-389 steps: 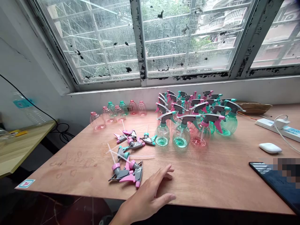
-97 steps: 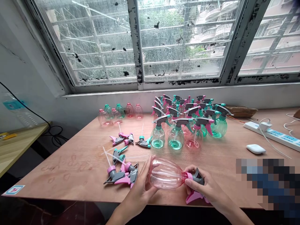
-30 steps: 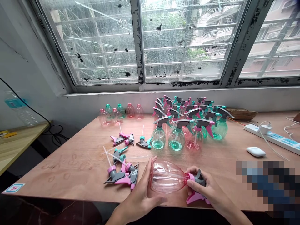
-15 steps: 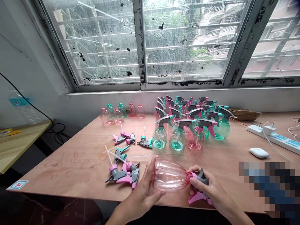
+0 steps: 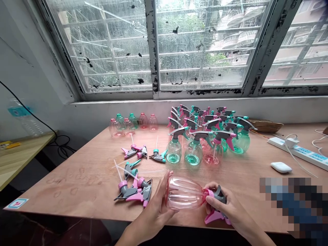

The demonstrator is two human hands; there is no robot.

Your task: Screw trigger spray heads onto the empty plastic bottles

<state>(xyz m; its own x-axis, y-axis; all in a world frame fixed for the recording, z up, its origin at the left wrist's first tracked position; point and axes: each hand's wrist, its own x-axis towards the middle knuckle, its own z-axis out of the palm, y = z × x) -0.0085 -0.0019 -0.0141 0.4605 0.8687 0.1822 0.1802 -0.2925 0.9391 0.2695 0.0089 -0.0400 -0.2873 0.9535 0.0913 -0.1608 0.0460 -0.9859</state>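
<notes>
A pink bottle (image 5: 186,194) is held on its side between two bare hands over the near part of a wooden counter (image 5: 84,191), its base in the grasp of the left hand (image 5: 155,208) and its neck toward the right hand (image 5: 228,205), whose fingers are clamped around the collar of a pink-and-gray spray head (image 5: 219,195). The head sits at the bottle's mouth; whether it is fully tight cannot be told. Just left of the left hand, loose spray heads (image 5: 126,191) lie in a scattered group, tubes attached. Farther off beyond that hand, six bottles without heads (image 5: 153,122) stand near the wall. Straight ahead of both hands, a crowd of pink and green bottles (image 5: 192,153) stands upright, fitted with heads. Beyond the right hand lie a white case (image 5: 281,167) and a power strip (image 5: 302,150).
</notes>
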